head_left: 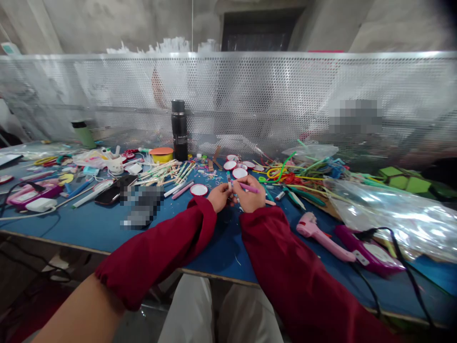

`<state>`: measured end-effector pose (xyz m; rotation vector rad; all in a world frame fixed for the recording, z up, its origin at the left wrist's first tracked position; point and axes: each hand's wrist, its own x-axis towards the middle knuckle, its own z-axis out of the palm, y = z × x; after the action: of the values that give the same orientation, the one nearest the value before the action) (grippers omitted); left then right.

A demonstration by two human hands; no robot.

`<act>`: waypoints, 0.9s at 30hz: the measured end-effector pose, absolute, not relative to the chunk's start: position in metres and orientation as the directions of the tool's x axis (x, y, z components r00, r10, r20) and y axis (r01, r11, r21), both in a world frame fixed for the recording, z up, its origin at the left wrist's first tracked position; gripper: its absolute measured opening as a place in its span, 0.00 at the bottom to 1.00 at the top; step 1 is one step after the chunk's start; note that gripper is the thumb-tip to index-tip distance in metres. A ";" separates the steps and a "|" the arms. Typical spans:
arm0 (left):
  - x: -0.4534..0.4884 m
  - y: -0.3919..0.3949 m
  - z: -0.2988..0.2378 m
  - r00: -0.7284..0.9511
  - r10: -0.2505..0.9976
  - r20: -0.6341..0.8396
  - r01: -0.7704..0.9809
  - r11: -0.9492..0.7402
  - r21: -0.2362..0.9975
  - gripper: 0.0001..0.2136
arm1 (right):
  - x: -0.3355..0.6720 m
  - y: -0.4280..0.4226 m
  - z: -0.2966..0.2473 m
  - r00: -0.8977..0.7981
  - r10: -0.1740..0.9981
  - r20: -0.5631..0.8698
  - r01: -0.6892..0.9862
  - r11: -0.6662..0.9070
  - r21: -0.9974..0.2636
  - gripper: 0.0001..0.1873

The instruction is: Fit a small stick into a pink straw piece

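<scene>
Item, centre of the blue table (107, 228): we are pinching a pink stick (248, 187) in our right hand (252, 194), left hand (219, 196) closing on its near-left end, steadying it; pink glue gun (321, 236) lying right.

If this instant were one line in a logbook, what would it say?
left hand: pinching small piece, meets right | right hand: holding pink stick | table: blue, craft clutter | nearby: white disc, pink tool, black flask
</scene>
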<state>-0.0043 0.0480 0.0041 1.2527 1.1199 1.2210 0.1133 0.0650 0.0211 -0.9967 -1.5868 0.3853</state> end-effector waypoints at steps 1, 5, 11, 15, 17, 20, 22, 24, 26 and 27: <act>-0.004 0.048 0.004 0.056 0.997 0.058 -0.033 -0.056 0.998 0.08 | 0.113 0.066 0.021 0.032 0.762 0.646 0.393 0.585 -0.709 0.09; -0.005 0.049 0.002 0.051 0.997 0.060 -0.041 -0.058 0.997 0.09 | 0.114 0.068 0.019 0.048 0.748 0.662 0.407 0.590 -0.697 0.10; -0.004 0.049 0.003 0.050 0.998 0.048 -0.034 -0.046 0.998 0.08 | 0.114 0.068 0.020 0.050 0.748 0.662 0.417 0.587 -0.695 0.09; -0.004 0.047 0.005 0.049 0.997 0.051 -0.028 -0.050 0.998 0.09 | 0.113 0.065 0.021 0.047 0.752 0.657 0.403 0.588 -0.702 0.10; -0.004 0.047 0.006 0.050 0.997 0.055 -0.027 -0.054 0.998 0.09 | 0.113 0.065 0.021 0.030 0.762 0.647 0.395 0.586 -0.708 0.10; -0.004 0.046 0.006 0.050 0.997 0.058 -0.028 -0.057 0.998 0.10 | 0.112 0.064 0.021 0.035 0.765 0.643 0.388 0.583 -0.714 0.09; -0.004 0.046 0.005 0.049 0.997 0.057 -0.031 -0.055 0.998 0.10 | 0.112 0.064 0.021 0.039 0.763 0.646 0.383 0.585 -0.714 0.09; -0.004 0.047 0.005 0.048 0.997 0.053 -0.034 -0.052 0.998 0.10 | 0.112 0.064 0.021 0.032 0.765 0.643 0.378 0.586 -0.717 0.10; -0.004 0.046 0.005 0.048 0.998 0.051 -0.033 -0.049 0.998 0.10 | 0.112 0.064 0.021 0.026 0.769 0.639 0.375 0.585 -0.719 0.09; -0.004 0.046 0.005 0.048 0.998 0.050 -0.032 -0.048 0.998 0.10 | 0.112 0.064 0.021 0.028 0.770 0.638 0.374 0.583 -0.721 0.09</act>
<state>-0.0040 0.0462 0.0055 1.2451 1.1272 1.2235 0.1124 0.0640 0.0210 -0.9895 -1.5801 0.3997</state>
